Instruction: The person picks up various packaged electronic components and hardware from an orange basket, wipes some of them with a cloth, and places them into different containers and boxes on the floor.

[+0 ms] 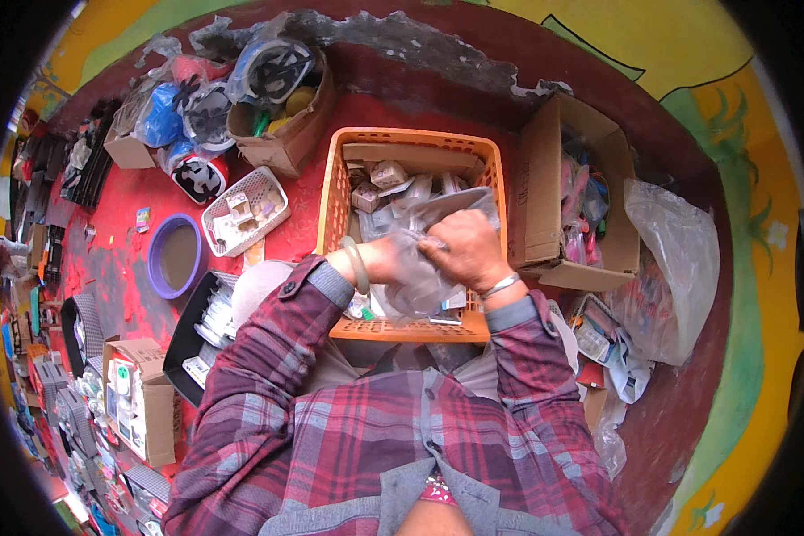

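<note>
Both hands meet over an orange plastic basket [500,170] in front of me. A clear plastic bag [420,284], crumpled and partly blurred, hangs between them. My right hand [471,248] is closed, its fingers gripping the bag's upper part. The film covers the fingers of my left hand [382,261], so their hold does not show. In the basket, small patterned boxes [387,174] lie toward the far left, among other plastic-wrapped pieces. A cardboard strip [438,161] lines its far side. My hands and the bag hide much of the basket's middle.
An open cardboard box [536,188] of wrapped goods stands right, beside a large clear bag [674,259]. Leftward are a white basket [272,219], a purple basin [156,268] and a black tray [177,357]. A carton with helmets [286,152] stands far left, near the wall.
</note>
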{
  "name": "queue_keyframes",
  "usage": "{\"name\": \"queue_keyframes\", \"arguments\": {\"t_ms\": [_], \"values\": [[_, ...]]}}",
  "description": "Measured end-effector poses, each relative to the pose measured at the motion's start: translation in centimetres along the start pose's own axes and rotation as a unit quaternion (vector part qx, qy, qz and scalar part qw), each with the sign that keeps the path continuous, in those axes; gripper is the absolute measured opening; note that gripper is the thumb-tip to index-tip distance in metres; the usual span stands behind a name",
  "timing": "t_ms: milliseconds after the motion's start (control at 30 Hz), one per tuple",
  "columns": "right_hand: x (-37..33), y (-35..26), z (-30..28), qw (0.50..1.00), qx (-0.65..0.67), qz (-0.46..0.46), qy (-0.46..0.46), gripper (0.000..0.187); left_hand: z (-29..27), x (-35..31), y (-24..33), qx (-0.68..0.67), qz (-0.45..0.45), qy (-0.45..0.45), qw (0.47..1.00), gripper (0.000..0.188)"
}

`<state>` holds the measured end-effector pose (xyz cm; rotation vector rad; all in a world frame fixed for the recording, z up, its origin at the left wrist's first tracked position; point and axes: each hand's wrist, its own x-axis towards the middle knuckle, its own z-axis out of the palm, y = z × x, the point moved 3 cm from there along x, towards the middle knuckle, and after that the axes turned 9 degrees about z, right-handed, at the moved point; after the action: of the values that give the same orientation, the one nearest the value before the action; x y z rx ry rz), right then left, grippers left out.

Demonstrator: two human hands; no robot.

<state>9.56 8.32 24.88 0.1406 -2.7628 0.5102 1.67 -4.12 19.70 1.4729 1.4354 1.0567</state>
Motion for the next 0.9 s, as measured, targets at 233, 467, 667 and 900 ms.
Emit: {"name": "queue_keyframes", "arguments": {"t_ms": [233, 467, 667, 900], "values": [[-0.6, 0.0, -0.5, 0.994, -0.012, 0.010, 0.105, 0.035, 0.1, -0.6, 6.1, 0.484, 0.231, -0.041, 0.843, 0.017], [-0.9, 0.1, -1.2, 0.992, -0.021, 0.012, 0.127, 0.037, 0.1, 0.2, 6.6, 0.360, 0.220, -0.035, 0.906, 0.016], [-1.1, 1.2, -1.3, 0.989, -0.009, 0.029, 0.147, 0.039, 0.1, 0.7, 4.1, 0.219, 0.222, -0.003, 0.950, 0.022], [-4.1, 10.4, -4.0, 0.875, -0.029, 0.426, 0.228, 0.048, -3.4, -3.1, 3.4, -0.153, -0.099, 0.071, 0.981, 0.053]]}}
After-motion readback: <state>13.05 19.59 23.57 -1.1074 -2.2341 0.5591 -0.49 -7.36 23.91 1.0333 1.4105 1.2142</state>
